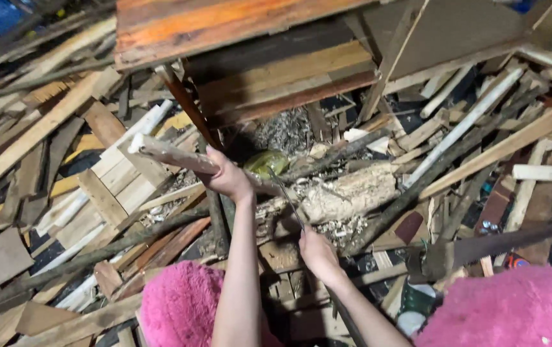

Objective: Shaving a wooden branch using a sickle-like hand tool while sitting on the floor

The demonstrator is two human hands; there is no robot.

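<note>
Rough, stiff wood, the stick at centre-left looks light, left hand clenched around its near end, right hand gripping a thin blade.

Rough woodworking or firewood spot, not a tidy workshop. Ground is buried under a heap of pale offcut planks and slats, thin dark round branches and splintered scrap. A thick pale log with torn, chipped bark lies in the middle, with grey wood chips and shavings piled behind it. Low structure of orange-brown stained boards stands over the pile. A rusty dark handsaw blade rests on the scraps at right. Lighting is dim and everything is raw timber.
</note>
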